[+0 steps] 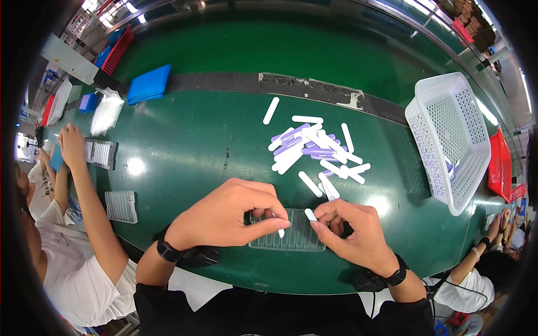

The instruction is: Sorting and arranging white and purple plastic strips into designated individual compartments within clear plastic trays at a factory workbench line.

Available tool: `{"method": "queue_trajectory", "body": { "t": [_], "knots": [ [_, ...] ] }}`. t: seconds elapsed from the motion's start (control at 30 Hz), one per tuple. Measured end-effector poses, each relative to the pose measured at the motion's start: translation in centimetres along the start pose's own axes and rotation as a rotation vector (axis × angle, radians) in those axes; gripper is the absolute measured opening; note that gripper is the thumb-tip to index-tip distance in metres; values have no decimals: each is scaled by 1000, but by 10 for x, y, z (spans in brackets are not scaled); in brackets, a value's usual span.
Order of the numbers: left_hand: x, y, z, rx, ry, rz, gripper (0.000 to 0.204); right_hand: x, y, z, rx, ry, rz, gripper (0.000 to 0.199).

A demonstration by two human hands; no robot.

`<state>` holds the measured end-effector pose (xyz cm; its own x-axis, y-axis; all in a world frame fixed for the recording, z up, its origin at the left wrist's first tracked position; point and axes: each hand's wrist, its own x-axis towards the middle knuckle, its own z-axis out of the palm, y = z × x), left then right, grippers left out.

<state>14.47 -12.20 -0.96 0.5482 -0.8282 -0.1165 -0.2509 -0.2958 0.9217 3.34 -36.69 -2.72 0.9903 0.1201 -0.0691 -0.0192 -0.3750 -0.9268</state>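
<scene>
A clear plastic tray (pixel 300 241) with parallel slots lies on the green table just in front of me. My left hand (pixel 232 215) is over its left part, thumb and fingers pinching a small white stick (pixel 281 231), much of which the fingers hide. At the tray's right side my right hand (pixel 354 228) grips another white stick (pixel 310 214) by its lower end, between thumb and forefinger. Beyond the hands lies a loose pile of flat, round-ended sticks (pixel 288 159), some white and some purple. A single white stick (pixel 271 111) lies apart at the far side.
A white plastic basket (pixel 420 120) stands at the right, beside a red bin (pixel 499 168). Further trays (pixel 121 207) lie at the left, near a co-worker's hand (pixel 72 143). A blue folded piece (pixel 149 85) and a clear bag (pixel 106 112) are at the far left.
</scene>
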Motion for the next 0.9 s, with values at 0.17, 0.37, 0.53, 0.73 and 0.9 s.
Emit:
{"method": "queue_trajectory", "body": {
  "t": [0.17,0.37,0.53,0.73,0.9],
  "knots": [
    [1,4,27,142,120,-1,19,-2,-6,3,-66,15,7,13],
    [-15,-5,44,706,263,380,31,-10,-2,4,-342,-7,-285,18],
    [-42,12,64,980,167,253,47,-22,-9,-9,-736,-150,-490,37],
    [-60,11,75,1137,57,254,53,-29,-8,-11,-1039,-206,-620,42],
    [-49,7,59,764,18,253,33,-22,0,-19,-934,-274,-718,27]
  ]
}}
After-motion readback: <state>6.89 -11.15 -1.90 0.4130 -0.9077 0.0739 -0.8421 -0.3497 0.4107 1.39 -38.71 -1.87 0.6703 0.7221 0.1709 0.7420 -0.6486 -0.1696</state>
